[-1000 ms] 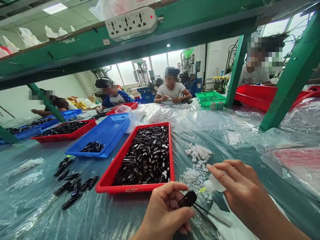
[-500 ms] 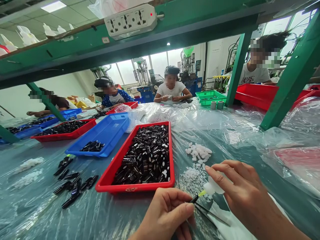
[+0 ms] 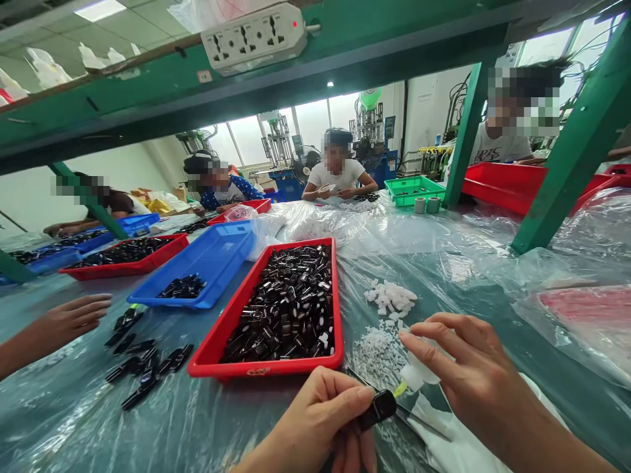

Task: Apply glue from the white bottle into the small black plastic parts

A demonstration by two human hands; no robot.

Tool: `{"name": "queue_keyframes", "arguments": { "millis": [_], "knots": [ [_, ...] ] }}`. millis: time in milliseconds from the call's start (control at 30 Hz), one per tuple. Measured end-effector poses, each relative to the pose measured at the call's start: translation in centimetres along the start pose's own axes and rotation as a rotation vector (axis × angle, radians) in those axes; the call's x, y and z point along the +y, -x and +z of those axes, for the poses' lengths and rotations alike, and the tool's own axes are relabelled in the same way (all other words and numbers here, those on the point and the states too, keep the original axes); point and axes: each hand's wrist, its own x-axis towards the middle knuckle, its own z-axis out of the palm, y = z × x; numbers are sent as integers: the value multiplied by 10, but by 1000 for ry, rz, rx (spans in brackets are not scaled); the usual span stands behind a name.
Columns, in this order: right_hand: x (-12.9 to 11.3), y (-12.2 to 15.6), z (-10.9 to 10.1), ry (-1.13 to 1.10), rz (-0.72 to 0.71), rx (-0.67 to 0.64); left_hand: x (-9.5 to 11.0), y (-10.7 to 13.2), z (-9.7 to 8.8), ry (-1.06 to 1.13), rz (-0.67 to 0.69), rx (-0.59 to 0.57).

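Observation:
My left hand [image 3: 323, 420] pinches a small black plastic part [image 3: 377, 408] at the bottom centre, just in front of the red tray [image 3: 217, 351] full of black parts. My right hand [image 3: 473, 378] is closed round a small white squeeze bottle [image 3: 418, 373] whose yellow-green tip [image 3: 400, 389] points down at the black part. Slim metal tweezers [image 3: 419, 422] lie on a white cloth [image 3: 458, 447] under my right hand. Two heaps of small white pieces [image 3: 392, 297] lie just beyond my right hand.
A blue tray [image 3: 217, 253] with a few black parts sits left of the red one. Loose black parts [image 3: 142, 364] lie on the plastic sheet, where another person's hand [image 3: 73, 315] reaches in from the left. Several people sit across the table. Green shelf posts [image 3: 566, 164] stand right.
Another person's hand has come in from the left toward the loose black parts. My left hand has turned the black part under the bottle tip; my right hand stays put.

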Motion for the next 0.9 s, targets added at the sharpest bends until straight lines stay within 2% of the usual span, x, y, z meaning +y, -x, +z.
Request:
{"name": "queue_keyframes", "arguments": {
  "millis": [533, 900],
  "knots": [
    [1, 0, 1, -57, -3, 22, 0, 1, -2, 24, 30, -34],
    [5, 4, 0, -33, -29, -22, 0, 1, 0, 21, 24, -9]
  ]
}}
